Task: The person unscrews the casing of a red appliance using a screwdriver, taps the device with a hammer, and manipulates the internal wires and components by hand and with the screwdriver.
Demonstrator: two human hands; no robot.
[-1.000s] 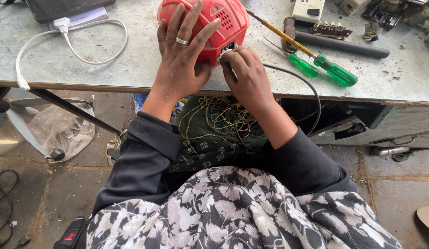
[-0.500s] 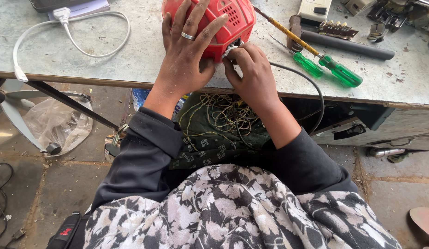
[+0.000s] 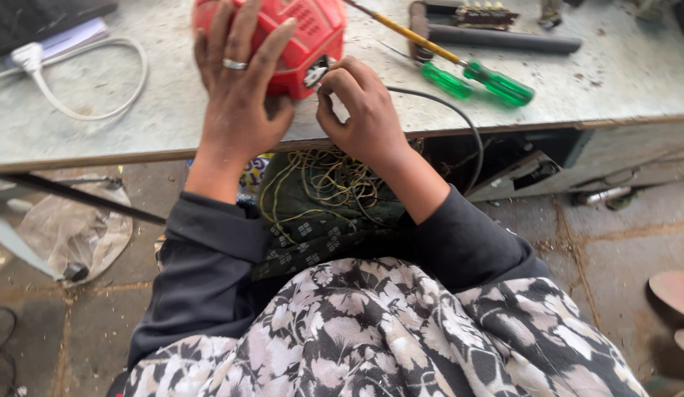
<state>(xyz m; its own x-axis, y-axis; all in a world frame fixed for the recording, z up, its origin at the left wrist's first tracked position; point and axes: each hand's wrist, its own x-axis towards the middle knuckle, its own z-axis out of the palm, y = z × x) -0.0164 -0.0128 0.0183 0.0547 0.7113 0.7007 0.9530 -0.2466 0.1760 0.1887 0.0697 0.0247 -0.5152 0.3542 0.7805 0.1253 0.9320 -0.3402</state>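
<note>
Left hand (image 3: 239, 95) lies spread flat over the red housing (image 3: 312, 37), fingers splayed across its top, palm pressing it to the bench (image 3: 136, 125); closed on nothing, it pins rather than grasps. A ring shows on one finger.

Right hand (image 3: 364, 110) is curled, fingertips pinched on a small white part (image 3: 316, 73) at the near right corner of the housing. What lies inside the pinch beyond that part cannot be told. A black wire (image 3: 459, 117) runs from this hand in an arc over the bench edge and down.

Head view, relation noted: the housing sits at the near edge of the bench, directly ahead of both hands. The white part lies just left of the right fingertips and right of the left palm; the right hand is on it, the left holds the body apart from it.

Other items: two green screwdrivers (image 3: 496, 81) lie right of the housing, shafts angled up-left, near the right hand but untouched. A white cable (image 3: 84, 110) loops at far left. A tangle of yellow wires (image 3: 320, 176) rests in the lap below the bench edge.
</note>
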